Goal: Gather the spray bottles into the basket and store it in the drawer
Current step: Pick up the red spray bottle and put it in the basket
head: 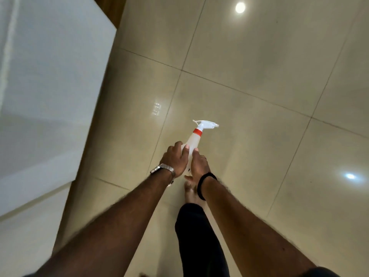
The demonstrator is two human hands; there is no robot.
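A white spray bottle [193,141] with a red collar and a white trigger head is held above the tiled floor, its nozzle pointing right. My left hand [175,159], with a metal watch on the wrist, grips the bottle's body from the left. My right hand [200,164], with a ring and a black wristband, clasps the body from the right. The lower part of the bottle is hidden between my hands. No basket or drawer is in view.
Glossy beige floor tiles [249,76] fill most of the view and reflect ceiling lights. A white cabinet or counter [46,86] with a wooden edge runs along the left. My bare foot [192,193] and dark trouser leg are below my hands.
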